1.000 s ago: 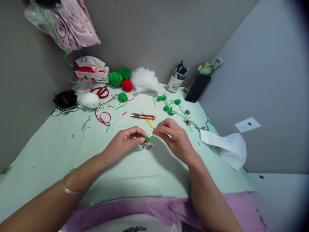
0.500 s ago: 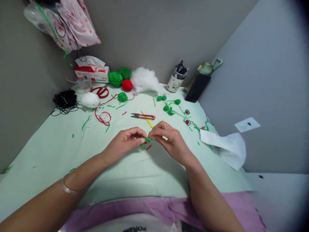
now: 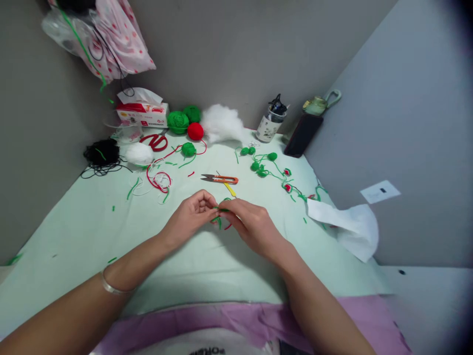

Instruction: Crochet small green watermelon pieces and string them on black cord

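Fingertips of my left hand (image 3: pixel 192 214) pinch a small piece of green yarn work (image 3: pixel 218 220), mostly covered by the fingers. My right hand (image 3: pixel 251 224) meets it from the other side, thumb and forefinger closed on the same piece. A loose green strand hangs below the fingertips, beside a short red yarn scrap (image 3: pixel 228 227). Just beyond the hands lie orange-handled thread snips (image 3: pixel 223 179) and a yellow-handled tool (image 3: pixel 230 190), probably a crochet hook. Small green crocheted pieces (image 3: pixel 255 166) with trailing yarn lie to the right.
At the back stand a tissue box (image 3: pixel 144 114), green yarn balls (image 3: pixel 178 122), a red ball (image 3: pixel 195 131), white stuffing (image 3: pixel 221 123), a pen cup (image 3: pixel 271 125) and a phone (image 3: pixel 303 134). Left are red scissors (image 3: pixel 158 143), white yarn (image 3: pixel 139 154) and black yarn (image 3: pixel 101 152). White paper (image 3: pixel 351 224) lies right.
My right hand has moved left and its fingers now overlap the left fingertips. The red on the piece is covered now, and a green strand hangs lower.
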### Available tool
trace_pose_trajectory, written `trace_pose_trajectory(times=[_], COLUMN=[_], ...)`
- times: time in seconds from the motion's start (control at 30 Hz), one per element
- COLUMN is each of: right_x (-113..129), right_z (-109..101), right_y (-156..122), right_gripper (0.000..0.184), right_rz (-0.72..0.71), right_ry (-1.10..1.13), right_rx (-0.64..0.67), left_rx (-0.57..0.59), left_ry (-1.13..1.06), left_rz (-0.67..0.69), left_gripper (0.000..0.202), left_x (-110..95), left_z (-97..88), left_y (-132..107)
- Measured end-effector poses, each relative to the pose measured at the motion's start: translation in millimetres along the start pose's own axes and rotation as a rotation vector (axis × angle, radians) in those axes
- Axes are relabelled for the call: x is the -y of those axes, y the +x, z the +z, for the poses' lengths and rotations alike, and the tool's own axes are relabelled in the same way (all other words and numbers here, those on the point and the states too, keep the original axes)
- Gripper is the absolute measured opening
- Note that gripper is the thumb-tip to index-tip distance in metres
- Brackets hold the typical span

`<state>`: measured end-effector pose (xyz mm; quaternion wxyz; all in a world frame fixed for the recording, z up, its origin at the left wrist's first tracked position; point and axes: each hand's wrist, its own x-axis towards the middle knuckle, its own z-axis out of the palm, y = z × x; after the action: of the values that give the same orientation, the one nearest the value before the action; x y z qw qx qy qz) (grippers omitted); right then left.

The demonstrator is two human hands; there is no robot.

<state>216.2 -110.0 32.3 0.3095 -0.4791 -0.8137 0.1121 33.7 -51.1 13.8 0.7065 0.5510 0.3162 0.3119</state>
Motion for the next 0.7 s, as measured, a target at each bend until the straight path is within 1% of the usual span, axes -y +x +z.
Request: trace_pose_trajectory(times=[0.13, 0.17, 0.23, 0.27, 0.3, 0.33, 0.4, 0.43, 0.47, 0.5, 0.53, 0.63, 0.67, 0.7], right_x=[-1.2, -0.2, 4.0, 6.5, 9.0, 11.0, 12.2, 11.0, 8.6, 5.1, 0.6, -14.0, -17.8, -20.5], right_z=[4.4, 4.1, 1.7, -0.4, -2.9, -5.8, -13.2, -17.7, -22.7, -28.1, -33.8, -48.3, -50.9, -52.1], right_y=[-1.1, -0.8, 0.7, 1.8, 3.0, 4.2, 6.3, 7.1, 7.8, 8.4, 8.8, 8.9, 8.6, 8.2], right_gripper=[0.019, 0.019, 0.018, 0.016, 0.014, 0.012, 0.010, 0.010, 0.010, 0.010, 0.009, 0.007, 0.006, 0.006], right_rz=[0.002, 0.011, 0.036, 0.060, 0.099, 0.153, 0.275, 0.329, 0.362, 0.367, 0.351, 0.288, 0.285, 0.294], right_ry=[-0.124, -0.133, -0.088, 0.000, 0.141, 0.327, 0.739, 0.904, 1.018, 1.085, 1.115, 1.062, 1.024, 0.981], right_rx=[0.048, 0.044, -0.021, -0.075, -0.128, -0.166, -0.178, -0.172, -0.189, -0.247, -0.352, -0.758, -0.842, -0.869], left_rx=[-0.022, -0.028, -0.038, -0.042, -0.040, -0.031, -0.002, 0.013, 0.021, 0.023, 0.021, 0.042, 0.054, 0.060], left_ry=[0.067, 0.085, 0.106, 0.111, 0.113, 0.118, 0.142, 0.157, 0.172, 0.192, 0.219, 0.284, 0.278, 0.256], left_rz=[-0.014, -0.016, -0.005, 0.007, 0.018, 0.025, 0.022, 0.016, 0.009, 0.002, -0.003, -0.022, -0.027, -0.030], left_gripper=[0.021, 0.021, 0.020, 0.020, 0.021, 0.021, 0.020, 0.019, 0.018, 0.017, 0.017, 0.016, 0.017, 0.018], left_x=[2.1, 1.9, 1.2, 0.8, 0.6, 0.4, 0.3, 0.4, 0.5, 0.6, 0.6, 0.6, 0.7, 0.8], left_z=[1.2, 1.9, 3.1, 3.5, 3.8, 3.9, 3.9, 3.9, 4.0, 4.1, 4.2, 4.1, 3.9, 3.5], left_y=[1.3, 1.6, 1.7, 1.5, 1.0, 0.3, -1.3, -2.0, -2.6, -3.0, -3.2, -2.8, -2.6, -2.3])
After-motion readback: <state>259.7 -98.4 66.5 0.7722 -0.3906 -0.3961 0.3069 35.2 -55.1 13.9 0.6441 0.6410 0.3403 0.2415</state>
